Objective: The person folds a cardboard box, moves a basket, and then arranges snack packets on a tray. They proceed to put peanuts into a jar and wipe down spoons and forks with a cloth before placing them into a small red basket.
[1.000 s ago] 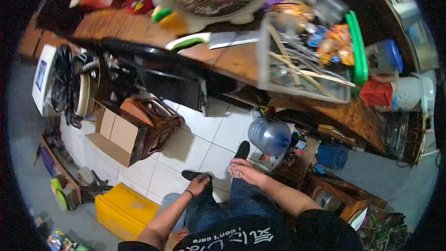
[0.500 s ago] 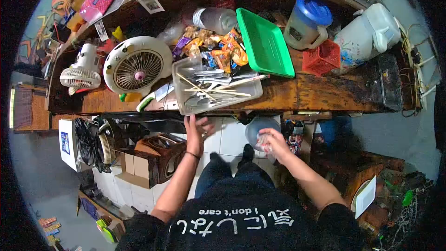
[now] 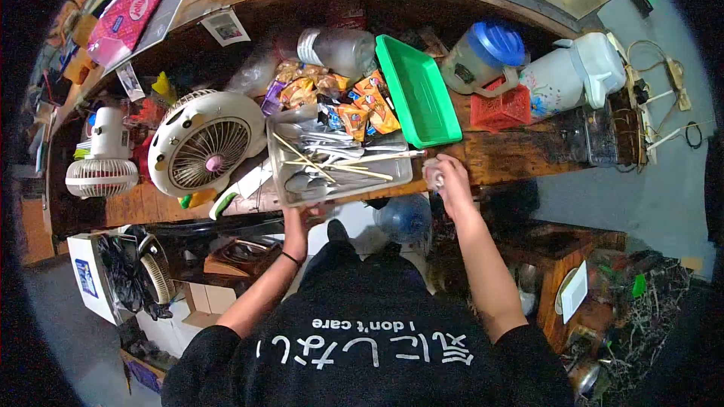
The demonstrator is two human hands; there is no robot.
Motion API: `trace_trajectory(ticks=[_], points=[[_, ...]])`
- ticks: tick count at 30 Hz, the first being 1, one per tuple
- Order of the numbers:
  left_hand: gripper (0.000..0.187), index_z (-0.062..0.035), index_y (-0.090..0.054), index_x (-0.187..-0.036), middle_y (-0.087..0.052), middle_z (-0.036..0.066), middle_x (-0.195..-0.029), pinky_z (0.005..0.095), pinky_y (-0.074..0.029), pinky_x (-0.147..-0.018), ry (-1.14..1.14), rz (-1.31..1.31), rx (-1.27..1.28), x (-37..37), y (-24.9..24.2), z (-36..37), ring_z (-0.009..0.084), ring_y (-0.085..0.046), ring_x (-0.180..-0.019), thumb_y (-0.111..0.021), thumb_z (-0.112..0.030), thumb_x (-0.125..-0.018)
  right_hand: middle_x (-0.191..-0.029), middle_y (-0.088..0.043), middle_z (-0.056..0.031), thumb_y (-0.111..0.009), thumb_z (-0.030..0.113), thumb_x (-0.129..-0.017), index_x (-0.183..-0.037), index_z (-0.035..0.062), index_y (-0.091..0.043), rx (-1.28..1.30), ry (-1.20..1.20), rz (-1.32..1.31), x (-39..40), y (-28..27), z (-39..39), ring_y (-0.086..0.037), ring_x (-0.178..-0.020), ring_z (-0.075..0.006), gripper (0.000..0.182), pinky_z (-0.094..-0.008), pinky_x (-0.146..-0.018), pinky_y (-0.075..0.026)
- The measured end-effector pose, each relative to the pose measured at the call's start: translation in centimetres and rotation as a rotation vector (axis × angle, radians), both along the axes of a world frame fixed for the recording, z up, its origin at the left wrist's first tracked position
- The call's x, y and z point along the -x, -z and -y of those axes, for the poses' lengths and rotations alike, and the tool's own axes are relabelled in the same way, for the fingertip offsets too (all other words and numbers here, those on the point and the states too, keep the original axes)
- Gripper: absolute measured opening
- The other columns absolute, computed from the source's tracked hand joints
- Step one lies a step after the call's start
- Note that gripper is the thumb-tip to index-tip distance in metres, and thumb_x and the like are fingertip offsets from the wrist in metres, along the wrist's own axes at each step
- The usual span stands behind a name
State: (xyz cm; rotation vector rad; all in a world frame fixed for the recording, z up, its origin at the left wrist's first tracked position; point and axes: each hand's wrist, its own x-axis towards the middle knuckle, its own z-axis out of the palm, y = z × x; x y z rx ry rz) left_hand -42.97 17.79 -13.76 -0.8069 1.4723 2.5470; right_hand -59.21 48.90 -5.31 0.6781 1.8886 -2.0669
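My left hand (image 3: 297, 227) is at the table's front edge, just below the near side of a clear plastic tray (image 3: 280, 173). Its fingers stretch to the right, partly hidden, and I see nothing held in them. The tray holds metal spoons, forks and several wooden chopsticks (image 3: 369, 172). My right hand (image 3: 454, 185) is over the table edge, right of the tray, closed around a small crumpled whitish wad (image 3: 434, 175). Whether the wad is cloth, tissue or plastic I cannot make out. Behind the tray lie snack packets (image 3: 373, 102) and a green tray (image 3: 422, 98) tilted on its side.
Two fans, a round one (image 3: 211, 136) and a small one (image 3: 102, 166), stand on the left. To the right are a blue-lidded jug (image 3: 483, 60), a red basket (image 3: 501, 109) and a flowered flask (image 3: 566, 79). A cardboard box (image 3: 207, 301) and a bluish container (image 3: 403, 218) sit below.
My right hand has risen with the wad from below the table to its edge beside the tray. The left hand stays near the tray's front. The camera view has shifted.
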Motion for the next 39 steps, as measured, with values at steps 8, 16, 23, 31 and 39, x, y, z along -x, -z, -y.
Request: trace_trajectory(ticks=[8,16,23,31,39], points=[[0.027,-0.0045,-0.036,-0.114,-0.060,0.015,-0.099,0.0383,-0.053,-0.072,-0.125,0.030,0.274,0.7,-4.2,-1.8,0.0229,-0.062,-0.083,-0.033,-0.027,-0.100,-0.111,-0.057,-0.0137,-0.069,0.001,-0.078,-0.125,0.0008,-0.043,0.060,0.048,-0.033,-2.2,-0.3,1.8,-0.060,-0.098,-0.0211,0.053,-0.0344,-0.082,-0.052],[0.056,-0.0141,-0.013,-0.143,-0.051,0.007,-0.092,0.0330,-0.048,-0.060,-0.656,0.187,0.307,2.8,-5.8,-7.3,0.0170,-0.054,-0.069,-0.043,-0.028,-0.097,-0.105,-0.058,-0.0121,-0.068,-0.002,-0.079,-0.114,0.0008,-0.049,-0.370,0.010,-0.448,1.4,-0.5,-9.0,-0.061,-0.089,-0.0180,0.040,-0.0305,-0.079,-0.050],[0.055,-0.0003,-0.029,-0.137,-0.047,0.007,-0.104,0.0281,-0.041,-0.085,-0.617,-0.155,0.959,4.0,-8.8,-15.9,0.0143,-0.047,-0.093,-0.056,-0.013,-0.091,-0.120,-0.052,-0.0189,-0.063,0.018,-0.088,-0.114,0.0020,-0.053,-1.018,-0.011,-0.823,3.8,4.1,-21.0,-0.049,-0.113,-0.0332,0.033,-0.0420,-0.094,-0.041],[0.029,0.0019,-0.056,-0.112,-0.059,0.011,-0.093,0.0318,-0.048,-0.073,-0.265,-0.359,1.194,10.5,-13.4,-18.1,0.0199,-0.059,-0.081,-0.062,-0.010,-0.086,-0.118,-0.054,-0.0160,-0.062,0.019,-0.087,-0.115,0.0038,-0.056,-1.209,0.000,-0.849,3.8,-1.2,-17.5,-0.047,-0.115,-0.0334,0.033,-0.0396,-0.094,-0.040],[0.039,0.0037,-0.053,-0.116,-0.065,0.017,-0.095,0.0326,-0.050,-0.069,-0.006,-0.140,1.133,16.6,-16.0,-16.7,0.0186,-0.062,-0.078,-0.064,-0.014,-0.084,-0.119,-0.055,-0.0251,-0.061,0.040,-0.090,-0.136,-0.0009,-0.033,0.324,-0.195,0.211,6.4,-0.2,-6.6,-0.065,-0.086,-0.0279,0.068,-0.0356,-0.069,-0.055]])
